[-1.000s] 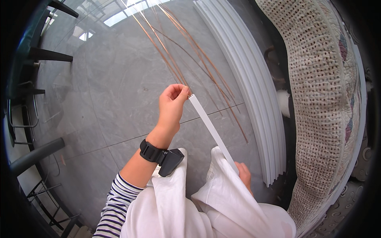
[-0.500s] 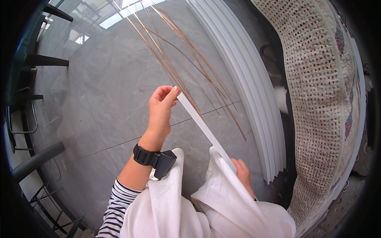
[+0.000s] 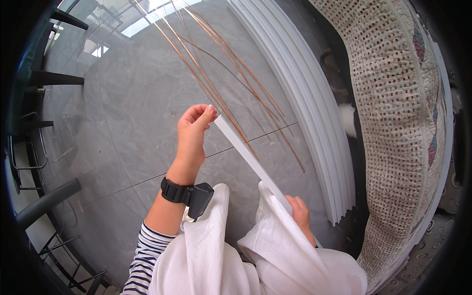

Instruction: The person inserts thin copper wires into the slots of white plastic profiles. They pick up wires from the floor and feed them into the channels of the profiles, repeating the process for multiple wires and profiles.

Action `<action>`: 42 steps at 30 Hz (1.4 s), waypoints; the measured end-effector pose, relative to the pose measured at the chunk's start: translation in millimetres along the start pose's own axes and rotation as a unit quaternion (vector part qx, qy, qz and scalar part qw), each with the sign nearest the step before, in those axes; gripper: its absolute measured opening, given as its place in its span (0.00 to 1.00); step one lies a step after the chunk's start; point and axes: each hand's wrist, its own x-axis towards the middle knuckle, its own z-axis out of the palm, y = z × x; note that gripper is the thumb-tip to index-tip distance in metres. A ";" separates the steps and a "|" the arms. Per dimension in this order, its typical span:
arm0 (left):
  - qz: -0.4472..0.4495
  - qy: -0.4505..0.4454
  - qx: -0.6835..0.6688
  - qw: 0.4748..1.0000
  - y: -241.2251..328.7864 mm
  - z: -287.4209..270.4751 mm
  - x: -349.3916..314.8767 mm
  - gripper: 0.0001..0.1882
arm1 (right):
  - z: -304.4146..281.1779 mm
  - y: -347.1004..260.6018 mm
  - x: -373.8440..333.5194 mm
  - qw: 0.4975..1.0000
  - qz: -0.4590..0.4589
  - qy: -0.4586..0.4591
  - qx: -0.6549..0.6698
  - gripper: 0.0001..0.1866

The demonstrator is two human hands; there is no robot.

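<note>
A long, narrow white plastic strip (image 3: 248, 155) slants in front of me, its far end by my left fingers and its near part running past my right hand toward my lap. My left hand (image 3: 192, 129) is at the far end, thumb and fingertips pinched together; what is between them is too small to make out. Lower down, my right hand (image 3: 300, 215) is closed round the strip beside my right knee, its fingers partly hidden behind the strip. A black strap with a boxy device (image 3: 189, 195) sits on my left wrist.
Several thin brown rods (image 3: 231, 59) lie on the grey tiled floor (image 3: 132, 118) ahead. A bundle of long white strips (image 3: 300, 93) lies to the right, beside a seat with a woven beige cover (image 3: 393, 98). Dark furniture legs (image 3: 59, 77) stand at the left.
My left hand has shifted slightly left, with its fingertips a little farther from the strip's end. The strip's far end has moved slightly left too; my right hand stays in place.
</note>
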 end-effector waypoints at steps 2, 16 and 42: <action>0.004 0.001 0.000 1.000 -1.6 1.4 -2.8 0.09 | 0.8 0.5 -0.5 1.000 0.003 -0.001 -0.002 0.17; -0.041 -0.008 -0.027 0.999 -7.2 2.3 -7.1 0.09 | 0.5 4.8 7.5 0.999 -0.025 0.012 -0.017 0.16; 0.085 0.041 -0.171 0.981 11.3 -61.1 45.0 0.22 | -61.9 135.1 -140.9 0.982 0.170 0.031 -0.080 0.22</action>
